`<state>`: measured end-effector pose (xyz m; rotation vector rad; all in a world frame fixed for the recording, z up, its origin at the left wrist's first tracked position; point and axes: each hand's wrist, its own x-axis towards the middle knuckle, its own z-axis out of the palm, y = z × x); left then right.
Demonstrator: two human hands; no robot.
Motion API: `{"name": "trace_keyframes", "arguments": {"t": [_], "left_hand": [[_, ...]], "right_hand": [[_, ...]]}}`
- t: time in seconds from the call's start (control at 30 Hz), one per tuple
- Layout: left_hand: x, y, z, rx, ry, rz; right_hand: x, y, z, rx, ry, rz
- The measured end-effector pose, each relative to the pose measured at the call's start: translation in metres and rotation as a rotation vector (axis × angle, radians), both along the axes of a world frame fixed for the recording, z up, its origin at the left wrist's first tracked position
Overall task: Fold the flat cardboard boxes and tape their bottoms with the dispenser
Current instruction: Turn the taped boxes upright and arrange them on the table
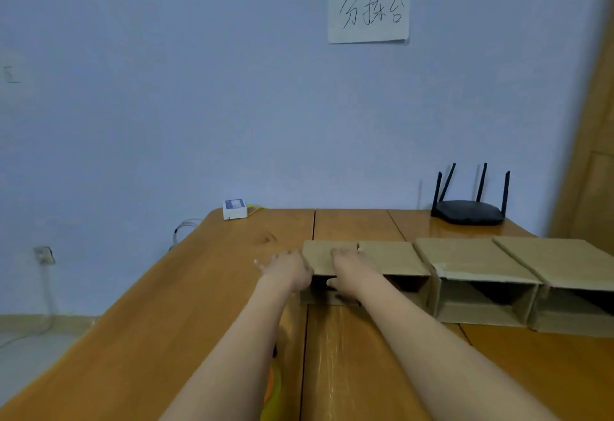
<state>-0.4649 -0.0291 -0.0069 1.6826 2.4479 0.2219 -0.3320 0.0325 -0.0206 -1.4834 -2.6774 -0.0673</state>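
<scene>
Three folded cardboard boxes lie on their sides in a row on the wooden table [186,304], open ends facing me. Both hands are at the leftmost box [392,256]. My left hand [288,271] rests against that box's left side wall, its thumb sticking out to the left and its fingertips at the top left corner. My right hand [353,267] lies on the top panel with its thumb tucked under the front edge, pinching the panel. The middle box [471,262] and the right box [571,264] stand touching each other, untouched by my hands.
A black router [468,212] with several antennas sits at the back right by the wall. At the back left edge is a small white device [235,209]. An orange and yellow object [272,387] shows partly under my left forearm. A wooden door [591,171] borders the right.
</scene>
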Motion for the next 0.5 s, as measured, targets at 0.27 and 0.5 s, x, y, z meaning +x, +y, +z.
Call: {"name": "trace_keyframes", "arguments": {"t": [0.27,0.5], "left_hand": [[0.003,0.019,-0.019,0.035,-0.087,-0.048],[0.001,0.018,-0.007,0.262,-0.366,-0.064]], "right_hand": [[-0.008,0.011,-0.025,0.110,-0.047,-0.015],[-0.016,0.009,-0.016,0.191,-0.024,-0.039]]}}
